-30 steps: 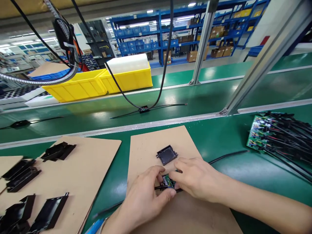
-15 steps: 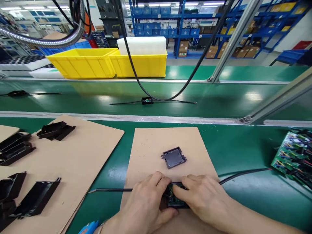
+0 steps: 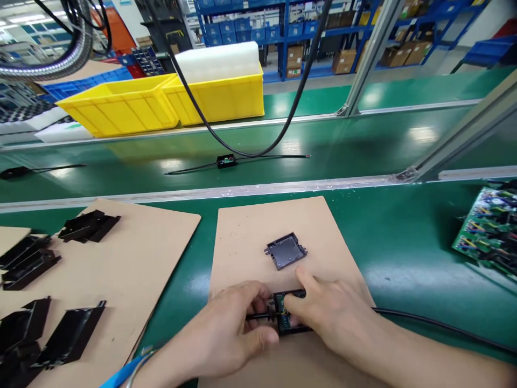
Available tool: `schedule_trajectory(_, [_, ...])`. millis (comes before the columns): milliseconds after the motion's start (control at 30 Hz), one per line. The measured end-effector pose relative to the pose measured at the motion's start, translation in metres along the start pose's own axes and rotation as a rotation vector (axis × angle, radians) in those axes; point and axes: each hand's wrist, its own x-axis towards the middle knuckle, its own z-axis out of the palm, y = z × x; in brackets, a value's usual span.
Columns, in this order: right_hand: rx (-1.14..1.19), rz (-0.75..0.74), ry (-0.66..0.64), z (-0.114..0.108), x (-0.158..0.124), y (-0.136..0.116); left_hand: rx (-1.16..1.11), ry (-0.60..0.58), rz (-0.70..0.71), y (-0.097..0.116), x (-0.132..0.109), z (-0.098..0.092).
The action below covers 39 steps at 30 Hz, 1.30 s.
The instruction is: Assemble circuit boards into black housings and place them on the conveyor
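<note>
A black plastic housing (image 3: 294, 331) with a green circuit board (image 3: 284, 318) inside lies on a brown board (image 3: 242, 231). At its left end, my left hand (image 3: 222, 331) has its fingers and thumb curled round a black cable (image 3: 258, 316). My right hand (image 3: 339, 307) grips the housing from the right, its thumb over the circuit board; some of those fingers are hidden. Another black cable (image 3: 428, 319) runs off to the right beyond my right wrist. Just above my hands rests a flat black cover (image 3: 286, 251), touched by neither hand.
Several black plastic shells (image 3: 72, 334) lie on a larger brown board (image 3: 157, 242) at left. A pile of wired circuit boards (image 3: 488, 231) sits at right. Behind a metal rail (image 3: 266, 189) lies another cabled housing (image 3: 226, 160). A black cable loop (image 3: 297, 102) hangs ahead.
My left hand has shifted from the housing's side onto the cable at its left end. My right thumb stays over the circuit board while the index finger has lifted. The view has tilted.
</note>
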Motion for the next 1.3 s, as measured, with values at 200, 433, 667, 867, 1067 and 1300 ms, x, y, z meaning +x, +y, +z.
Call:
schedule_trajectory(200, [0.158, 0.013, -0.005, 0.005, -0.007, 0.0, -0.341, -0.379, -0.295, -0.004, 0.011, -0.007])
schedule_trajectory(433, [0.26, 0.027, -0.009, -0.006, -0.014, -0.007, 0.451, 0.373, 0.373, -0.005, -0.015, 0.039])
schedule_trajectory(667, [0.228, 0.019, 0.084, 0.0, -0.013, -0.007, 0.916, 0.569, 0.569, -0.025, -0.021, 0.058])
schedule_trajectory(867, [0.204, -0.025, 0.135, 0.009, -0.014, -0.008, 1.426, 0.531, 0.507, -0.016, -0.026, 0.07])
schedule_trajectory(1067, [0.255, -0.012, 0.095, 0.0, -0.005, -0.008, 1.269, 0.506, 0.496, -0.02, -0.026, 0.067])
schedule_trajectory(1300, [0.166, 0.054, -0.278, -0.04, 0.043, -0.018, 1.012, 0.536, 0.562, -0.035, -0.02, 0.06])
